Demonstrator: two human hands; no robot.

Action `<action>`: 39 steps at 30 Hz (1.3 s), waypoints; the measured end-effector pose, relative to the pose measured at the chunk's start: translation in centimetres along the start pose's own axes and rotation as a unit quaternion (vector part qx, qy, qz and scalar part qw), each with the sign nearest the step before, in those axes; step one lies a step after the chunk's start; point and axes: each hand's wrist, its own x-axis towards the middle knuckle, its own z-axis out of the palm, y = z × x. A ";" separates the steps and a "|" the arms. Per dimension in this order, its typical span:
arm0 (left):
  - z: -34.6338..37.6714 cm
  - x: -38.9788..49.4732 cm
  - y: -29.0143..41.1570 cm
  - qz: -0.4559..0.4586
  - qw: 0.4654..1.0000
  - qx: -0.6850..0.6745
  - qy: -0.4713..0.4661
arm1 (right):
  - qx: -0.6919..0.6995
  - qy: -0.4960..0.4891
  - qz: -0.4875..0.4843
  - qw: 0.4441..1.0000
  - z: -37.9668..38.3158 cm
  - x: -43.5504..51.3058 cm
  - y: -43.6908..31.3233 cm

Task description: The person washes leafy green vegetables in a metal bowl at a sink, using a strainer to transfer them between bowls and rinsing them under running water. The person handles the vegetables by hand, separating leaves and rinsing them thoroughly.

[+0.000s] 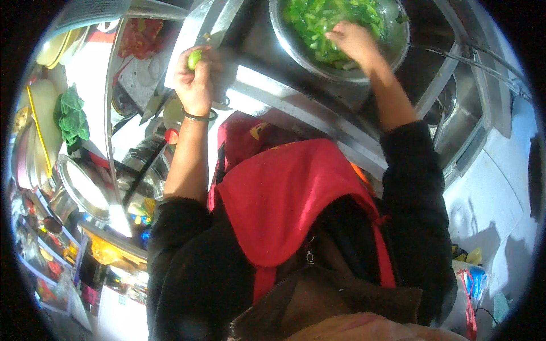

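A large round metal bowl (294, 57) holding cut green vegetables (315, 25) in water stands in a metal sink (251, 38) at the top of the view. My right hand (352, 42) reaches into the bowl, its fingers bent at the greens; whether it grips any is hidden. At the upper left, beside the sink's metal rim, my left hand (194, 79) is closed around a small light-green vegetable piece (194, 59). A dark band circles my left wrist.
A green cloth (73, 115) hangs at the left near stacked plates and a round metal tray (83, 187). Shelves with mixed goods stand lower left. Another metal basin (443, 98) and metal rods (465, 59) are on the right. A red apron (281, 192) covers my front.
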 end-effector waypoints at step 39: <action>2.9 0.8 2.6 -0.066 0.995 0.012 -0.072 | 0.194 0.088 0.098 0.972 0.6 -0.4 5.5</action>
